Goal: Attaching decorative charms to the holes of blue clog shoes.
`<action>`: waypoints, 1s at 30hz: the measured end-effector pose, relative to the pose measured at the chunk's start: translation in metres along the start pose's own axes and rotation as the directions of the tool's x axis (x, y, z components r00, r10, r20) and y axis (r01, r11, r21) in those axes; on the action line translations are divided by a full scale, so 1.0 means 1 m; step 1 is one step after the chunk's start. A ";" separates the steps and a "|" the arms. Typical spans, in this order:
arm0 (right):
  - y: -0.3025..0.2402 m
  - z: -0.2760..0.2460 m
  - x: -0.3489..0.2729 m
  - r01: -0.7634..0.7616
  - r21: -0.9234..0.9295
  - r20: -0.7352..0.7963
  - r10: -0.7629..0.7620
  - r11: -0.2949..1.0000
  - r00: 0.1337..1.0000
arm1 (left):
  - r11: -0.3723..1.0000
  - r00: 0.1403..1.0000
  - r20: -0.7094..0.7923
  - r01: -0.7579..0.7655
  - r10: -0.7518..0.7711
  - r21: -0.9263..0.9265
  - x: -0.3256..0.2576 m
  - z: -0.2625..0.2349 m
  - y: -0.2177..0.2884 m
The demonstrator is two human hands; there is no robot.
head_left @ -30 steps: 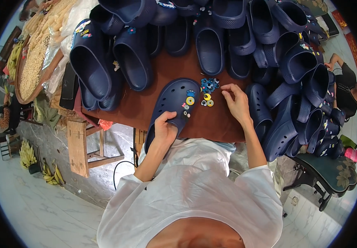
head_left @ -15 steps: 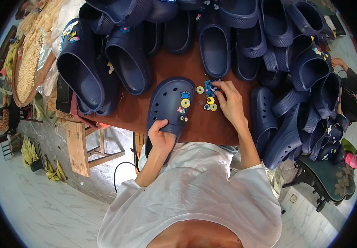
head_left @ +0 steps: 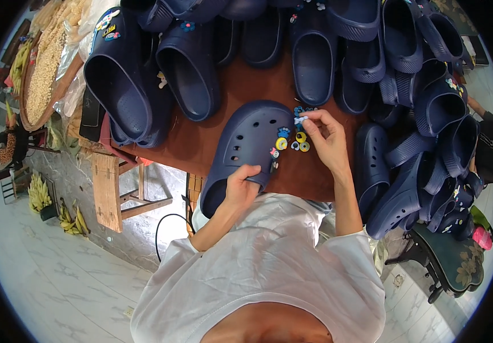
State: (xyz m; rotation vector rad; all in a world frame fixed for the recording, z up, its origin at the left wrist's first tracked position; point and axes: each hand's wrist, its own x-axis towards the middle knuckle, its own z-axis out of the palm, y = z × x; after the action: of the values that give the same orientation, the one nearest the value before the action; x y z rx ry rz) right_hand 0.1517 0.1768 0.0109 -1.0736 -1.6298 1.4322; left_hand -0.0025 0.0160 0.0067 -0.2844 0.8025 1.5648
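Note:
A navy blue clog lies on the brown table in front of me, toe away from me, with a few small coloured charms pushed into its holes. My left hand grips the clog at its heel end. My right hand hovers just right of the toe, its fingertips pinching a small pale charm. A little cluster of loose charms, yellow, blue and white, sits on the table under that hand.
Many navy clogs are heaped along the back and right of the table. A tray of pale grain stands at the far left. A wooden stool and bananas are below left; a dark chair is lower right.
My right hand has picked a pale charm from the pile and holds it at the clog's toe. The view has shifted closer. My left hand keeps its hold on the clog's heel.

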 end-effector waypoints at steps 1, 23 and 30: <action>-0.007 0.003 0.000 0.003 -0.001 0.071 -0.003 1.000 0.997 | 0.997 0.997 -0.079 0.024 -0.018 0.073 -0.002 0.000 -0.001; -0.011 0.019 -0.006 -0.054 0.007 0.132 0.052 0.999 0.990 | 0.826 0.995 0.039 -0.100 0.095 0.555 -0.016 0.000 -0.015; -0.016 0.006 -0.003 -0.189 0.140 0.289 0.142 0.972 0.947 | 0.655 0.970 0.200 -0.242 0.140 0.715 -0.017 0.001 -0.011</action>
State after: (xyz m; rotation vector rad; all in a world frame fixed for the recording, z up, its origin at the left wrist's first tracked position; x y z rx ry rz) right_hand 0.1451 0.1711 0.0256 -0.9664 -1.6033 1.8665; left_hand 0.0108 0.0036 0.0143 0.5166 1.3263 1.2982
